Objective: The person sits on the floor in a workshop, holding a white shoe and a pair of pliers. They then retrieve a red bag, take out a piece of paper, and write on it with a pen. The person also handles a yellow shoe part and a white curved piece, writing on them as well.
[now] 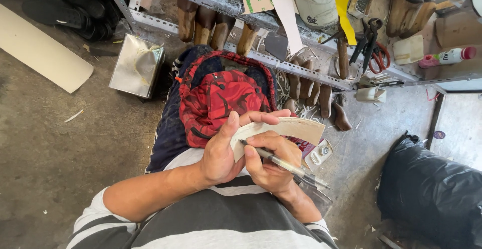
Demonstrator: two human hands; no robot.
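While a pale curved board (42, 48) and a dented metal can (136, 65) lie on the concrete at far left, the left hand (221, 153) is curled around a cream, crescent-shaped leather piece (283, 131) — thumb up its near face, fingers along the top edge. Just beside it, the right hand (268, 163) pinches a pen (286, 164), tip touching the piece, over a red patterned bag (221, 101) — a black plastic sack (432, 191) sits at far right.
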